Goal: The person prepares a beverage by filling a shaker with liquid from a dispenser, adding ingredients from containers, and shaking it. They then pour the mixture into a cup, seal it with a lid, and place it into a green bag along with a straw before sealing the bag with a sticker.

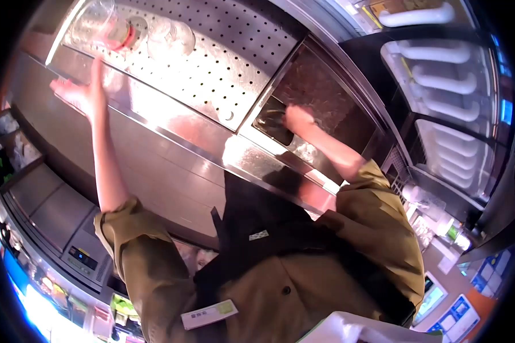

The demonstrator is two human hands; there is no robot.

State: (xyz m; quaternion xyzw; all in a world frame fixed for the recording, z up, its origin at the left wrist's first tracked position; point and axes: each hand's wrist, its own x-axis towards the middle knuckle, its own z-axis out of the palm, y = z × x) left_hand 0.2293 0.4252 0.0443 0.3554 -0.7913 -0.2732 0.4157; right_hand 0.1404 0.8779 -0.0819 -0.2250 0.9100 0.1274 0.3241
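My left hand [84, 94] is at the steel counter's front edge, its fingers stretched and spread, holding nothing. Just beyond it is a clear plastic container [91, 28] with a red mark, blurred by glare. A second clear, rounded item [170, 39] lies beside that on the perforated steel tray [234, 57]. My right hand [298, 120] is over a sunken steel well [326, 77], its fingers curled closed. A dark, flat-sided object [273, 120] is against its fingertips. What the fingers grip is hidden. Clear, shiny pieces [306, 150] lie below the wrist.
Clear-lidded bins with white curved handles [449, 80] stand along the right. A steel front panel [154, 166] drops below the counter edge. At lower left is an appliance with a small display [83, 257]. Bottles [458, 234] stand at the right.
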